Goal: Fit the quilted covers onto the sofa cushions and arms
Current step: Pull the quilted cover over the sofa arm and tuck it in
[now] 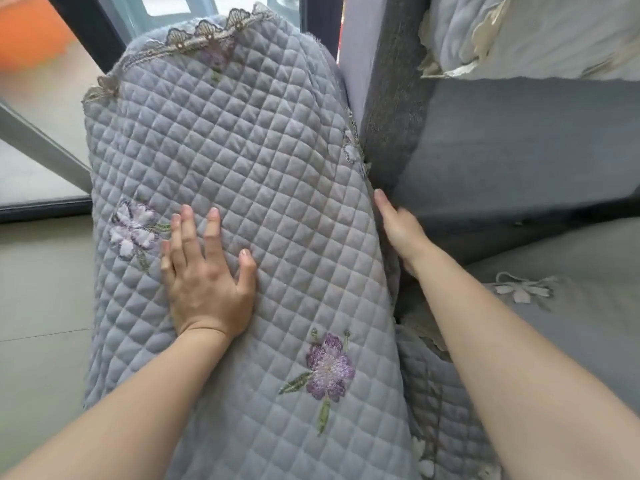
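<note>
A lilac-grey quilted cover (249,140) with embroidered purple flowers and a lace edge lies draped over the sofa arm, filling the middle of the view. My left hand (204,271) rests flat on top of it, fingers spread and straight. My right hand (398,226) presses with straight fingers along the cover's right edge, in the gap between the arm and the grey seat cushion (519,150). Its fingertips are partly hidden in that gap.
A bare dark grey back cushion (388,81) stands upright beside the arm. A pale quilted cover (536,32) lies at the top right. Another flowered cover (571,306) lies over the seat at right. Tiled floor (38,289) and a window frame (86,26) are at left.
</note>
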Demonstrator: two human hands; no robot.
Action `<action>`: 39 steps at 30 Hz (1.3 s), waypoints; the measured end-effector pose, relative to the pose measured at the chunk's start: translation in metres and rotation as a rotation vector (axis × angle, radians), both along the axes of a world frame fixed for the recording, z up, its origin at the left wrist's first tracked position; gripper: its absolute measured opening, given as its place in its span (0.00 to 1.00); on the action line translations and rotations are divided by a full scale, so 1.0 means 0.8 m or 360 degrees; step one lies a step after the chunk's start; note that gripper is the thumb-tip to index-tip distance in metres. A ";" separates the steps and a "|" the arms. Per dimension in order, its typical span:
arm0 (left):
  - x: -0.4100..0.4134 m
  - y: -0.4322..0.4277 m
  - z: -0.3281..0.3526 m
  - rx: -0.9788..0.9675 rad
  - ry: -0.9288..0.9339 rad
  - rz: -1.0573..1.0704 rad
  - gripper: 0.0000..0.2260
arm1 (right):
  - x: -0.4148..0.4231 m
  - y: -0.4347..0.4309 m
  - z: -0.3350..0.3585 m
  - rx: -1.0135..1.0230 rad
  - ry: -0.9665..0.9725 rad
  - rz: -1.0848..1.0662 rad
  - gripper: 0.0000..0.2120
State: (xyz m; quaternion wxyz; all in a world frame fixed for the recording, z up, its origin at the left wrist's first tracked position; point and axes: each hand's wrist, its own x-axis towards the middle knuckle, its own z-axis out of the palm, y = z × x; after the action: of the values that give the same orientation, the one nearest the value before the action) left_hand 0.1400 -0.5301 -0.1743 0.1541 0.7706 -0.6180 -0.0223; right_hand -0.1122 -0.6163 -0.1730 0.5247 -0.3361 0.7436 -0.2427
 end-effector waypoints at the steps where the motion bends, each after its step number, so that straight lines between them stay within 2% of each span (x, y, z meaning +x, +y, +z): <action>1: 0.000 -0.001 -0.001 -0.0010 0.0007 0.0014 0.30 | 0.009 -0.006 -0.010 -0.0037 -0.0027 0.0028 0.34; 3: -0.002 0.001 0.000 -0.0025 0.0031 0.0019 0.30 | 0.014 -0.008 -0.022 -0.0369 0.0290 0.0053 0.16; 5: -0.003 -0.001 0.001 -0.0039 0.0044 0.0026 0.30 | -0.006 -0.009 -0.031 -0.0701 0.0870 0.0200 0.15; 6: -0.003 0.000 0.001 -0.0047 0.0043 0.0030 0.30 | -0.019 -0.010 -0.036 -0.0759 0.1135 0.0304 0.14; 8: -0.004 -0.001 -0.002 -0.0074 0.0019 0.0033 0.29 | -0.027 -0.017 -0.053 -0.0744 0.1340 0.0449 0.14; 9: -0.005 -0.002 -0.002 -0.0095 0.0008 0.0030 0.29 | -0.019 -0.020 -0.063 -0.0686 0.1262 0.0448 0.15; 13: -0.004 -0.004 -0.003 -0.0084 -0.0007 0.0037 0.30 | 0.000 -0.026 -0.075 -0.0344 0.0635 0.0350 0.20; 17: -0.005 -0.004 -0.002 -0.0081 -0.0028 0.0045 0.30 | -0.022 -0.030 -0.055 -0.0191 0.0293 0.0464 0.14; 18: -0.005 -0.004 -0.002 -0.0079 -0.0031 0.0045 0.30 | -0.023 -0.036 -0.046 -0.0206 0.0290 0.0414 0.11; 20: -0.004 -0.004 -0.002 -0.0060 -0.0040 0.0042 0.30 | -0.015 -0.055 -0.027 -0.0309 0.0231 0.0105 0.08; 21: -0.004 -0.004 -0.002 -0.0052 -0.0044 0.0046 0.30 | -0.005 -0.065 -0.017 -0.0326 0.0142 -0.0028 0.09; 22: -0.004 -0.005 -0.002 -0.0043 -0.0049 0.0050 0.30 | 0.008 -0.073 -0.010 -0.0304 0.0071 -0.0088 0.15; 24: -0.004 -0.004 -0.003 -0.0019 -0.0066 0.0049 0.30 | 0.033 -0.073 -0.007 -0.0167 0.0147 0.0008 0.29; 25: -0.004 -0.004 -0.002 -0.0014 -0.0073 0.0051 0.30 | 0.042 -0.069 -0.009 -0.0149 0.0297 0.0015 0.30; 26: -0.004 -0.003 -0.003 -0.0011 -0.0077 0.0050 0.30 | 0.046 -0.063 -0.006 -0.0202 0.0485 -0.0033 0.26; 27: -0.006 -0.002 -0.004 -0.0007 -0.0082 0.0045 0.30 | 0.049 -0.053 0.002 -0.0413 0.0676 -0.0098 0.20; 28: -0.006 -0.003 -0.002 0.0001 -0.0077 0.0043 0.30 | 0.055 -0.047 0.018 -0.0773 0.0810 -0.0111 0.16; 29: -0.006 -0.005 0.001 0.0006 -0.0072 0.0046 0.30 | 0.066 -0.046 0.035 -0.1113 0.0880 -0.0004 0.16; 30: -0.007 -0.005 0.003 0.0014 -0.0065 0.0047 0.30 | 0.079 -0.051 0.047 -0.1339 0.0904 0.0218 0.18; 31: -0.007 -0.007 0.005 0.0030 -0.0055 0.0051 0.31 | 0.095 -0.062 0.058 -0.1412 0.0891 0.0511 0.22; 33: -0.007 -0.006 0.008 0.0069 -0.0046 0.0059 0.31 | 0.125 -0.096 0.063 -0.1101 0.0963 0.1000 0.29; 34: -0.009 -0.005 0.008 0.0080 -0.0043 0.0050 0.31 | 0.133 -0.117 0.061 -0.0927 0.1039 0.1090 0.31; 39: -0.002 -0.009 0.008 0.0131 -0.0021 0.0038 0.31 | 0.155 -0.193 0.058 -0.0618 0.1129 0.0965 0.34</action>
State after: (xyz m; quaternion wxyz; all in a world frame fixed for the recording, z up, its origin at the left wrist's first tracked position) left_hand 0.1384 -0.5374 -0.1679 0.1186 0.7836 -0.6084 -0.0408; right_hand 0.0119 -0.7708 -0.1265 0.2142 -0.6901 0.6862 -0.0841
